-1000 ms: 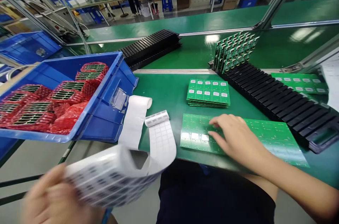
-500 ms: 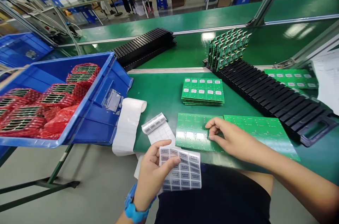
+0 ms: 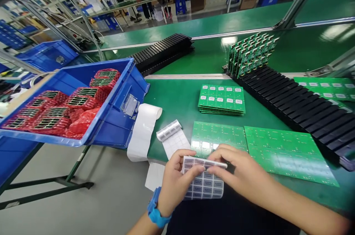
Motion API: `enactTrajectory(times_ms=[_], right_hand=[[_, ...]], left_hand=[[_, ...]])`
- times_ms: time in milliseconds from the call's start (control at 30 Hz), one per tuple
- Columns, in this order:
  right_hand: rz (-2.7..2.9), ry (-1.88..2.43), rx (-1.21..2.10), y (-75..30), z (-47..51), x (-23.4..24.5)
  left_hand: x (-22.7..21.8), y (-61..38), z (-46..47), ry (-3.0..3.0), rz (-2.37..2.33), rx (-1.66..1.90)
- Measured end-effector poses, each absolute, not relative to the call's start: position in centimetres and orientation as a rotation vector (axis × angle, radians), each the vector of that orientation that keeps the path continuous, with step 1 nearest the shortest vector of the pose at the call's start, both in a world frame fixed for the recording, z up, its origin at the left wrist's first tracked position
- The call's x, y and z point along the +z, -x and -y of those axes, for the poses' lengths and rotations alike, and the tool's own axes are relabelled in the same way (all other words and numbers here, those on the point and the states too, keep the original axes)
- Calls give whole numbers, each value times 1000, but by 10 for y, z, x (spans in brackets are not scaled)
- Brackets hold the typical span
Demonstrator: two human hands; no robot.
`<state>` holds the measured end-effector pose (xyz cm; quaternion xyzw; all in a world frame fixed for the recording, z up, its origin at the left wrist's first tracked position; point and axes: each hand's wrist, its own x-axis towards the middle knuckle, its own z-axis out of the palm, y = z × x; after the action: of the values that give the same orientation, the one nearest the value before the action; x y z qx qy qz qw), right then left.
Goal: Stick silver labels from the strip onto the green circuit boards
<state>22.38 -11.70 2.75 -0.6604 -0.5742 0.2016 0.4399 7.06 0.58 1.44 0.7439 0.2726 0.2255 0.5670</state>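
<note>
My left hand, a blue band at its wrist, grips a sheet of printed labels between thumb and fingers. At the top right of the sheet, my right hand pinches the edge, which bends over there; whether a single label is between its fingertips I cannot tell. Just beyond the hands lies a green circuit board panel with white labels on its near row, partly hidden by my fingers. A second green panel adjoins it on the right. The curled label strip rests left of the panels.
Farther back is a stack of labelled panels. A black slotted rack on the right holds upright boards; another black rack stands behind. At left, a blue bin contains red-wrapped boards. White backing paper hangs over the table edge.
My right hand has moved from the labelled panel down and left to the label sheet and pinches its upper edge. The sheet's top now bends. The camera view has shifted left.
</note>
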Motion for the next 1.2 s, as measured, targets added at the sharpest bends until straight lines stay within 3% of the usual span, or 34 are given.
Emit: enactTrajectory(times_ms=[233,633,867,1100,1200], right_hand=[[1442,1635,603,-227,120,20],[1303,1570,582,-253,143,34],[1218,2100,459,-301,158,21],[1314,2144,378,-292,151,9],[1359,2150,186,-287,151,3]], left_hand=[[19,-76,0,-2045,-517,713],[16,-85,1,-2110,-627,565],[21,-89,0,-2047,-532,468],[19,-94,5,-2082,-458,386],[16,-91,6,-2084,-508,330]])
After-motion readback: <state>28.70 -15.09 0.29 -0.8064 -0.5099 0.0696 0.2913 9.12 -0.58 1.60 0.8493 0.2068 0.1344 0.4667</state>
